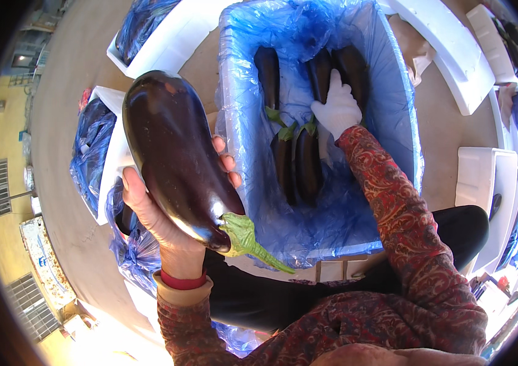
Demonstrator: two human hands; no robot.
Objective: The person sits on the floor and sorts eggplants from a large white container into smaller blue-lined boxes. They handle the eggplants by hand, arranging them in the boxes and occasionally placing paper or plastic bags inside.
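My bare left hand grips a large, glossy dark-purple eggplant beside the box's left wall. Its green calyx and stem point down to the right. In front of me is a box lined with blue plastic film. Several eggplants lie inside, among them one at the upper left and a pair lower down. My right hand, in a white knit glove, is over the upper-right eggplants with its index finger extended. Whether it grasps one is hidden by the glove.
White foam boxes holding blue plastic bags stand at the upper left and left. A white foam lid or box lies at the upper right, and another foam box is at the right. My bent knee is close to the lined box.
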